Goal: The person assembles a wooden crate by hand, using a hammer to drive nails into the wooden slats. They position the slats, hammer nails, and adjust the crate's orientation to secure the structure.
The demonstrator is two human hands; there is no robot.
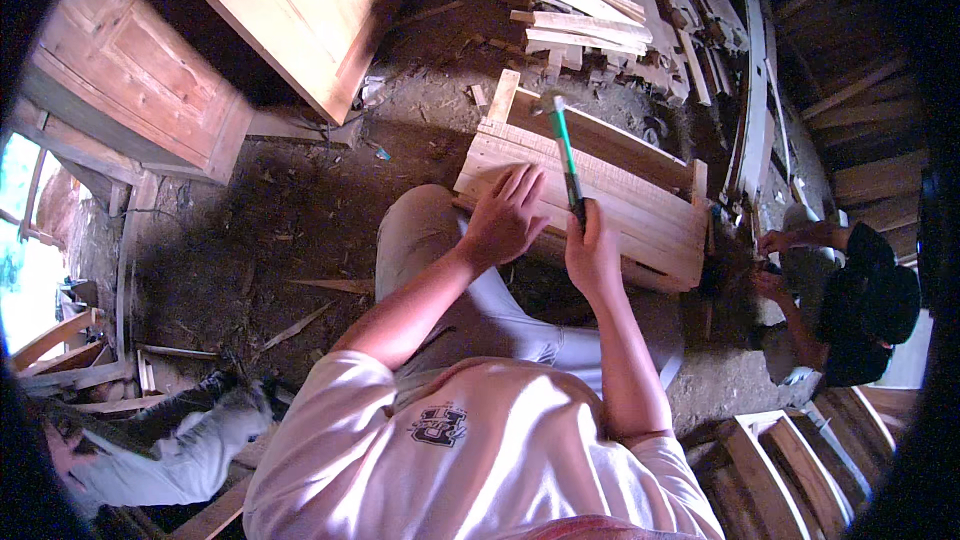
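In front of my knees stands a low wooden box-like frame (630,195) with pale planks across its top. My left hand (505,212) lies flat on the planks near the left end, fingers stretched out. A hammer (566,152) with a green and black handle is gripped in my right hand (594,248). Its head points away from me, raised above the planks and slightly blurred. Whether my left fingers pin anything small against the wood, I cannot tell.
Stacked boards (590,20) lie beyond the frame. Large wooden panels (290,10) lean at the far left. To the right a person in dark clothing (850,290) sits close by. Wooden frames (790,460) stand at the lower right; scraps litter the dirt floor (270,240).
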